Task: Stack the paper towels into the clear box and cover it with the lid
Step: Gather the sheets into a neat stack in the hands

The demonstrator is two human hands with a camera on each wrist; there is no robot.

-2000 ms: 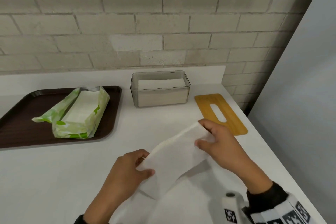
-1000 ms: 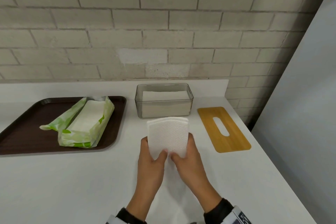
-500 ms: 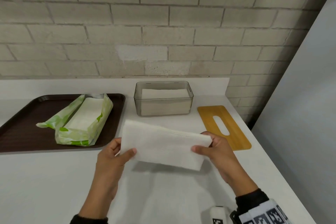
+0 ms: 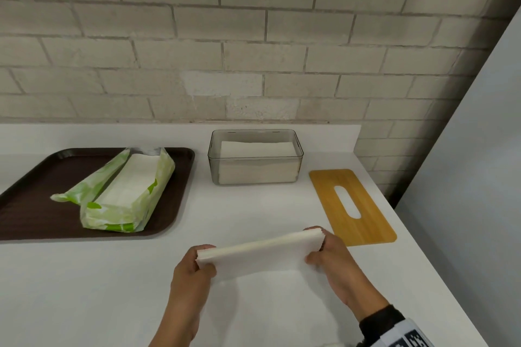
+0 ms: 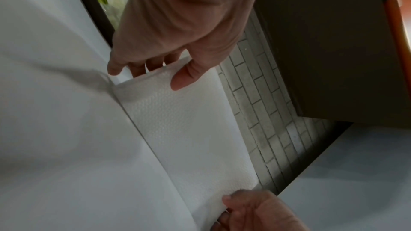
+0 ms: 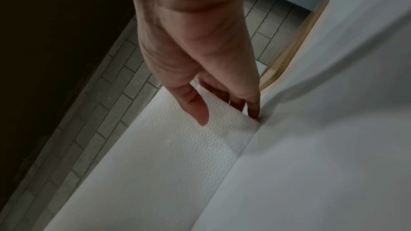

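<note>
I hold a folded stack of white paper towels (image 4: 259, 252) (image 5: 184, 129) (image 6: 177, 147) edge-down on the white counter, near its front. My left hand (image 4: 201, 265) (image 5: 151, 75) pinches its left end, thumb on the near face and fingers behind. My right hand (image 4: 320, 249) (image 6: 224, 110) pinches its right end the same way. The clear box (image 4: 298, 166) stands at the back of the counter, partly filled with towels. The wooden lid (image 4: 366, 222) with an oval slot lies flat to the right of the box.
A dark brown tray (image 4: 33, 205) at the left carries an opened green-and-white towel package (image 4: 127, 194) with towels inside. A brick wall backs the counter. The counter's right edge runs just past the lid, beside a grey panel.
Both hands have lowered the towels from in front of the box to the counter near its front edge. The sheet now stands on its long edge between both hands.
</note>
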